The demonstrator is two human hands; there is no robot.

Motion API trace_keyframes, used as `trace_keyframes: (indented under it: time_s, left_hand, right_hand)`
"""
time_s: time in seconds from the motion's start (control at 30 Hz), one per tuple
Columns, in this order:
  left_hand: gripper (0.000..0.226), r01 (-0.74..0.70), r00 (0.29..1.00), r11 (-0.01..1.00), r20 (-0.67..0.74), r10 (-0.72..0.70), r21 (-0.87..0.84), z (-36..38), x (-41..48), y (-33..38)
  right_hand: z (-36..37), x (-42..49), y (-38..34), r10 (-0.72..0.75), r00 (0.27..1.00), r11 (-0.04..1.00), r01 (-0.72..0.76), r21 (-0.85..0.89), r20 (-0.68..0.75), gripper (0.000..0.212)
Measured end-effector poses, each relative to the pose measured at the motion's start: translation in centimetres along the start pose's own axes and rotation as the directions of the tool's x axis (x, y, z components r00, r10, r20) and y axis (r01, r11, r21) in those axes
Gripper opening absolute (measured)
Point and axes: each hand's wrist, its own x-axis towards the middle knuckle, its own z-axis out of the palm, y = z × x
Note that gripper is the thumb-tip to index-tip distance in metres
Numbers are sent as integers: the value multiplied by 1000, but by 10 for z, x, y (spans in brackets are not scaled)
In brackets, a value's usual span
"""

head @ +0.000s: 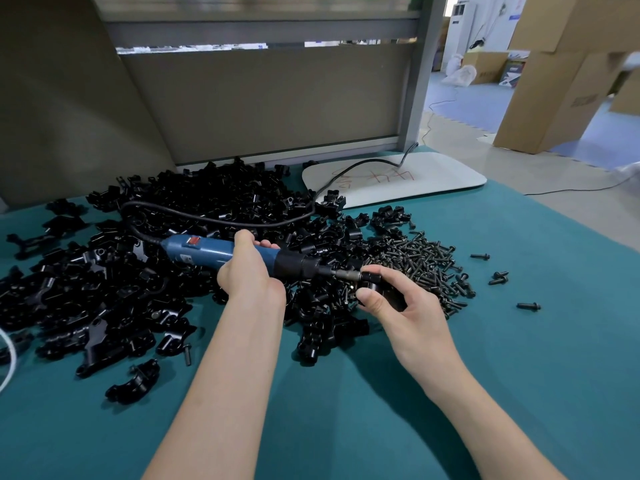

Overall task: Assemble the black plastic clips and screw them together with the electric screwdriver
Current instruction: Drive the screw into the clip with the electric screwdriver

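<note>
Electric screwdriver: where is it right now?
Head view, centre: the electric screwdriver is over the clip pile, gripped by the left hand, its bit pointing right at the black clip held by the right hand.

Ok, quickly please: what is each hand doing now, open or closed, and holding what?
Left hand: closed around the blue electric screwdriver.
Right hand: closed on a black plastic clip at the screwdriver's tip.

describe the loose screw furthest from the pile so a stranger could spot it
On the teal mat, find the heap of dark screws right of the right hand. A few strays lie past its right edge; the lone screw is the one nearest the viewer, lying sideways by itself, below the others.
</note>
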Motion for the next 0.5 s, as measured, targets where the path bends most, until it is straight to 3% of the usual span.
trace_keyframes:
  time_s: [0.23, 0.37, 0.5]
  left_hand:
    - [20, 17, 999, 1000, -40, -17, 1, 1, -1, 1]
    - [13, 60, 998, 998, -8, -59, 35, 0, 1, 8]
    - [28, 40, 999, 999, -27, -39, 29, -2, 4, 19]
  right_hand:
    - [-1, 0, 7, -36, 999, 999, 36, -34, 3, 25]
    - [1, -1, 12, -12, 1000, 998, 12, -59, 7, 22]
    - [-5, -6, 8, -31, 999, 997, 28, -66, -41, 23]
